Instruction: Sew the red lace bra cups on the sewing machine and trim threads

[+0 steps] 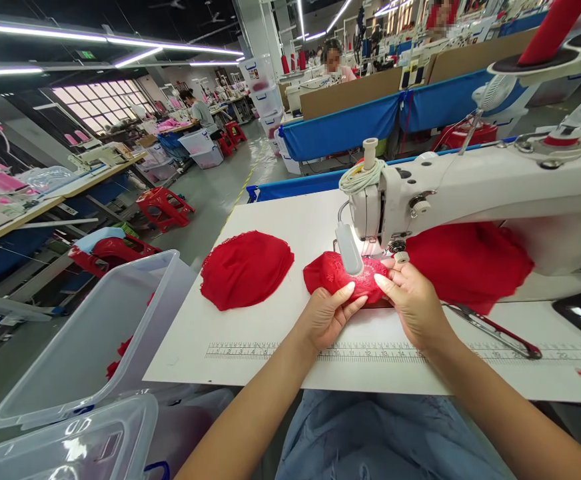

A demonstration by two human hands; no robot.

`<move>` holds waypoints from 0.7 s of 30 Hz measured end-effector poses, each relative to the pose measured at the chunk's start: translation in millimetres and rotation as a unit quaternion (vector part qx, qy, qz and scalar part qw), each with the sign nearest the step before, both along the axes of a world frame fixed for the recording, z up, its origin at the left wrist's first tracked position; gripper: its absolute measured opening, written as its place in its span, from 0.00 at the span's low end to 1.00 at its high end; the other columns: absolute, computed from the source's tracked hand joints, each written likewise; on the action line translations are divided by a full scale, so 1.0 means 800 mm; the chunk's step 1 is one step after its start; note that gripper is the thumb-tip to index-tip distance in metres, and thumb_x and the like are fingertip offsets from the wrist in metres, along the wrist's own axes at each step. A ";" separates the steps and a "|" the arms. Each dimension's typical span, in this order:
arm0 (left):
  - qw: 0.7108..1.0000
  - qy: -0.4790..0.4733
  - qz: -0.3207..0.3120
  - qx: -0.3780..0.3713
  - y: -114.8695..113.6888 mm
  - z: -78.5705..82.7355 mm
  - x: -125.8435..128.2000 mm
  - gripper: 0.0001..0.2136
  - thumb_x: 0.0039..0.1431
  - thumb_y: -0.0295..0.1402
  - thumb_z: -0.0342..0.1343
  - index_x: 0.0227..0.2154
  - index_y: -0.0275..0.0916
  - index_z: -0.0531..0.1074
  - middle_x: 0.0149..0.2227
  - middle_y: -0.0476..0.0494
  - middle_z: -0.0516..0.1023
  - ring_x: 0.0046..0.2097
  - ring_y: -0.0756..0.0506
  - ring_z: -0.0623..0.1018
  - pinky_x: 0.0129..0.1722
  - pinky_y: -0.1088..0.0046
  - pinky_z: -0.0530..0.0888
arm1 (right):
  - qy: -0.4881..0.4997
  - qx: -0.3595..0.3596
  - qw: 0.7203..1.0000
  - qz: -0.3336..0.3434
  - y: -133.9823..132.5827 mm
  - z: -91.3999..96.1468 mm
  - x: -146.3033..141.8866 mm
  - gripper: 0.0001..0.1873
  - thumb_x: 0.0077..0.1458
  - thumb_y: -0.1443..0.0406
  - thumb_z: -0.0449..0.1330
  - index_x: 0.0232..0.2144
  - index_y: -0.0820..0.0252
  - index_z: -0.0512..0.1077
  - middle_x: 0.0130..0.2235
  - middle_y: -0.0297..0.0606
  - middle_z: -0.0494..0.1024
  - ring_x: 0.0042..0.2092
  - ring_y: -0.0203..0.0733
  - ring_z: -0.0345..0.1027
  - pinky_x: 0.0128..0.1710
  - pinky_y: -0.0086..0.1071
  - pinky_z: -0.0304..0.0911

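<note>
Crosswise, red lace piece (338, 276) (long axis left to right) in pinched left fingers (343, 293) and right fingers (389, 288).

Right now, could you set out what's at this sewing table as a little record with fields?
Left hand: fingers on the near edge of a red lace piece, left hand bare
Right hand: pinching that piece's right side, right hand bare
Machine: white sewing machine, its head above the piece
Tabletop: white table with a printed ruler
Other fabric: red piece at left; red cloth at right
Beside table: clear bin, red bits inside
</note>
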State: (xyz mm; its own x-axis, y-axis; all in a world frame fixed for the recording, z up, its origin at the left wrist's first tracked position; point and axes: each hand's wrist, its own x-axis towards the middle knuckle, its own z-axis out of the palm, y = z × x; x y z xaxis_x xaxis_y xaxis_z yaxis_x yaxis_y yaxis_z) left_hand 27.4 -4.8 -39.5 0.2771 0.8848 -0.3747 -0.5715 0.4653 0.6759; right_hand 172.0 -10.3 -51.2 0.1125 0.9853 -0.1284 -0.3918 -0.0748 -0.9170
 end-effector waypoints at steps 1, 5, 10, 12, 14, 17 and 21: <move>1.000 0.003 -0.002 0.003 -0.001 0.000 0.000 0.08 0.55 0.21 0.62 0.39 0.31 0.79 0.40 0.40 0.81 0.40 0.48 0.80 0.43 0.75 0.78 | -0.012 0.007 1.000 -0.008 0.000 -0.001 0.000 0.25 0.42 0.55 0.71 0.39 0.57 0.68 0.38 0.37 0.80 0.39 0.43 0.74 0.43 0.37 0.69; 1.000 0.007 -0.002 0.018 -0.002 -0.002 0.002 0.09 0.49 0.23 0.67 0.36 0.30 0.80 0.37 0.41 0.82 0.40 0.46 0.81 0.49 0.70 0.77 | -0.065 0.034 0.997 -0.034 -0.001 -0.006 0.002 0.23 0.44 0.55 0.69 0.40 0.56 0.67 0.36 0.38 0.79 0.39 0.44 0.74 0.41 0.38 0.69; 0.999 0.014 0.008 0.029 -0.002 0.000 0.003 0.10 0.46 0.26 0.69 0.34 0.32 0.80 0.36 0.42 0.82 0.41 0.46 0.81 0.48 0.70 0.77 | -0.256 0.093 0.955 -0.116 -0.007 -0.011 0.004 0.14 0.51 0.58 0.62 0.39 0.55 0.66 0.37 0.39 0.76 0.38 0.44 0.72 0.35 0.37 0.69; 0.999 0.016 0.013 0.029 -0.002 0.001 0.003 0.10 0.46 0.26 0.69 0.33 0.31 0.80 0.35 0.43 0.82 0.39 0.47 0.81 0.46 0.71 0.78 | -0.402 0.181 0.882 -0.165 -0.012 -0.008 0.004 0.06 0.56 0.61 0.59 0.35 0.55 0.68 0.35 0.39 0.76 0.35 0.42 0.70 0.33 0.36 0.67; 0.999 0.018 0.018 0.029 -0.003 0.003 0.003 0.08 0.45 0.27 0.70 0.30 0.30 0.79 0.33 0.43 0.81 0.36 0.48 0.80 0.44 0.72 0.78 | -0.519 0.289 0.787 -0.166 -0.016 -0.004 0.004 0.03 0.59 0.66 0.57 0.33 0.55 0.71 0.34 0.39 0.77 0.34 0.42 0.69 0.35 0.36 0.66; 0.999 0.025 0.023 0.029 -0.003 0.003 0.004 0.09 0.43 0.28 0.71 0.25 0.29 0.77 0.29 0.44 0.79 0.34 0.49 0.79 0.42 0.73 0.78 | -0.622 0.370 0.675 -0.142 -0.019 -0.001 0.003 0.08 0.60 0.70 0.56 0.34 0.55 0.75 0.33 0.39 0.79 0.35 0.43 0.69 0.36 0.35 0.65; 0.998 0.038 0.023 0.040 -0.004 0.001 0.005 0.13 0.39 0.31 0.73 0.24 0.29 0.76 0.27 0.45 0.77 0.32 0.50 0.78 0.40 0.75 0.78 | -0.696 0.386 0.587 -0.148 -0.018 -0.002 0.003 0.10 0.60 0.71 0.55 0.35 0.55 0.75 0.33 0.37 0.80 0.34 0.41 0.67 0.33 0.33 0.62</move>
